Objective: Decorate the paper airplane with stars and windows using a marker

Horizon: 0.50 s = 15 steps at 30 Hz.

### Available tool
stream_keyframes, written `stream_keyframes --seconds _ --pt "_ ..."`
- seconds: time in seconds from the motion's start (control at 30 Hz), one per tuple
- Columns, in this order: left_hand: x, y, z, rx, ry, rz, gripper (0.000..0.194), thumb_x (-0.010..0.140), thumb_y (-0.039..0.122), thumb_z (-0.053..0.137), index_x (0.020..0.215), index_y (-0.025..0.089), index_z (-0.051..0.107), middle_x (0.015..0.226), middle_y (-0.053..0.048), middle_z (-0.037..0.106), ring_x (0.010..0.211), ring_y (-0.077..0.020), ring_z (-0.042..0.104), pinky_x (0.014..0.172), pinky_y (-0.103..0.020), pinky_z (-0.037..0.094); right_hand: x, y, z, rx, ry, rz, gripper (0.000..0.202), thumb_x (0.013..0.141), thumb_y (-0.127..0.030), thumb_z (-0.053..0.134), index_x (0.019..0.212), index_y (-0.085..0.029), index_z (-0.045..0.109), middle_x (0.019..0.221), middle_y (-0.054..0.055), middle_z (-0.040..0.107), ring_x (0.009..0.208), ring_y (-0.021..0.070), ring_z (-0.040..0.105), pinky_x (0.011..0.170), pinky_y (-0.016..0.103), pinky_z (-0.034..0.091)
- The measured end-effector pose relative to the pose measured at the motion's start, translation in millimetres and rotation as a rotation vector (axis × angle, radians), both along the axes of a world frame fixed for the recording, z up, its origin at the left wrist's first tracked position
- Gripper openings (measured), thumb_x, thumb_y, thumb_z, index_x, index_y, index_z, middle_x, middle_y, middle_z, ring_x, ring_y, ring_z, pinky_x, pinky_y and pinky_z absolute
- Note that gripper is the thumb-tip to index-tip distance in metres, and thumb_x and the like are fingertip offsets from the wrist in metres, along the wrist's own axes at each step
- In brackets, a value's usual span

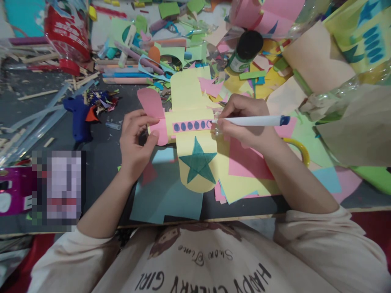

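Observation:
A yellow paper plane (171, 118) lies in front of me, with a pink tail at its left end and a green star on its lower wing. Along its body runs a pink strip (184, 127) with several blue ovals and one outlined oval at the right. My left hand (137, 136) grips the pink tail (161, 132) between thumb and fingers. In my right hand (249, 124) is a white marker (253, 121) with a blue end pointing right; its tip meets the strip's right end.
A blue glue gun (80, 118) lies at the left, near a red bottle (67, 36). Markers, wooden sticks and paper scraps cover the back. A dark-lidded jar (246, 51) stands behind my right hand. Yellow scissor handles (301, 148) show beside my right forearm.

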<state>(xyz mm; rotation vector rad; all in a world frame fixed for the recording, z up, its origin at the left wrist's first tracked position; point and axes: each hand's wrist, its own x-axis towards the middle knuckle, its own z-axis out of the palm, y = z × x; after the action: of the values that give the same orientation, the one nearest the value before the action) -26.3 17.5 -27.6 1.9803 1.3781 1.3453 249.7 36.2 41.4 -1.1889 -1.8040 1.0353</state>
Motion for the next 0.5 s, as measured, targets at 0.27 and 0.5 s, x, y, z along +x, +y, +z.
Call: stream_keyframes --seconds 0.27,0.5 --pt "1.5 -0.6 0.7 -0.035 0.005 0.038 0.030 0.094 0.055 0.066 0.102 0.027 0.074 0.113 -0.008 0.065 0.105 -0.0225 0.065 0.080 -0.035 0.056 5.2 2.6 -2.6 -0.019 -0.096 0.057 0.028 0.074 -0.020 0.077 0.061 -0.026 0.053 0.061 -0.004 0.059 0.056 0.0151 0.057 0.051 0.031 0.043" --pt "-0.2 0.5 -0.9 0.001 -0.014 0.002 0.027 0.096 0.051 0.066 0.106 0.027 0.075 0.114 -0.008 0.065 0.109 -0.0225 0.065 0.080 -0.033 0.056 -0.3 2.1 -6.7 -0.090 0.135 -0.017 0.025 0.078 -0.022 0.074 0.065 -0.027 0.053 0.065 0.000 0.067 0.059 0.0179 0.065 0.050 0.033 0.050"
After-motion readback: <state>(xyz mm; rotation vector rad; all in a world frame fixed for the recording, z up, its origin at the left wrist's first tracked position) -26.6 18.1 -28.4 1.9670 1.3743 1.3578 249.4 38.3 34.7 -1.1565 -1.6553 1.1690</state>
